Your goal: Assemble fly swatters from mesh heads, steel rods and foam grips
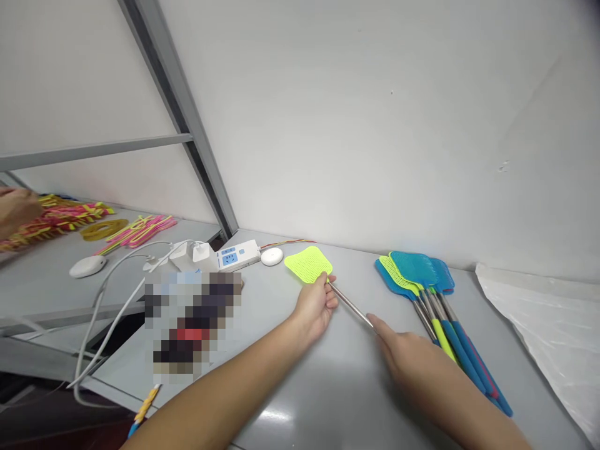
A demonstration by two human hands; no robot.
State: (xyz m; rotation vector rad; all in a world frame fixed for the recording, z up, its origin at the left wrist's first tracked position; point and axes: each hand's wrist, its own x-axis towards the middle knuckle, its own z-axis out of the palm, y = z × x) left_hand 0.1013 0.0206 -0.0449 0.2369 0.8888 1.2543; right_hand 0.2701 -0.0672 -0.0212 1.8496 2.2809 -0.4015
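Both of my hands hold one fly swatter [309,263] with a yellow-green mesh head and a thin metal rod. The fingers of my left hand [319,306] are closed where the head meets the rod. Farther down, my right hand [398,344] is closed round the lower end of the rod and hides whatever handle is there. Just beyond my right hand lies a pile of fly swatters [415,269], mostly blue with some yellow-green, their handles pointing toward me.
A power strip [238,255] and a round white device [272,256] sit near the wall. White cables [100,300] hang on the left. Another person's hand [19,211] is by bundles of pink and yellow strips [140,231]. Plastic sheeting [534,331] covers the right side.
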